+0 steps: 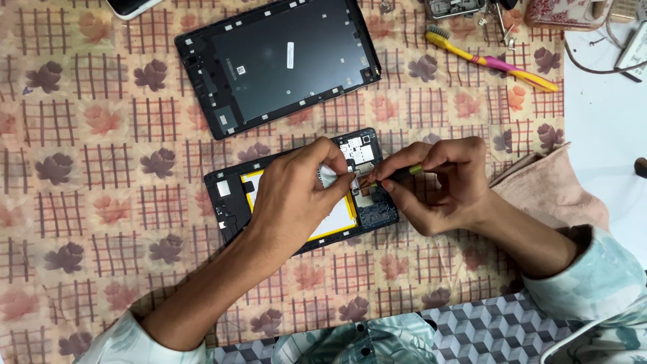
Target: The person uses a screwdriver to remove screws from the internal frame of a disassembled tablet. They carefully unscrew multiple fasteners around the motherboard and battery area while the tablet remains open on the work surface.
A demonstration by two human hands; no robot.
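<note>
Resting near the middle of the tabletop (pixel 87 202), which is covered by a cloth printed with brown grids and faded flowers, an opened tablet (pixel 232 202) is being worked on with its back removed. The left hand (pixel 296 195) is laid over the pale, yellow-edged battery (pixel 340 222), and its fingertips are pinched on something small and whitish near the upper circuit board (pixel 357 152); what exactly is pinched cannot be told. The right hand (pixel 438 185) is closed around a thin green-handled tool (pixel 397 174), whose tip is brought right to the spot beside the left fingertips. A slip is judged to be the main risk: the tip could be driven into the soft battery pouch or scraped across the blue board (pixel 377 214), caused by too much push on a small, hard part. A thin ribbon or connector could also be torn if it is pulled at an angle while pried. The tablet frame appears to be matte black plastic, rectangular with rounded corners; the battery looks smooth and slightly glossy. Farther up, the removed back cover (pixel 276 61) is lying inside up, dark and flat. A yellow and pink toothbrush (pixel 492 63) is seen to the upper right, well apart, and a soft pink towel (pixel 552 189) is folded just beside the right wrist.
</note>
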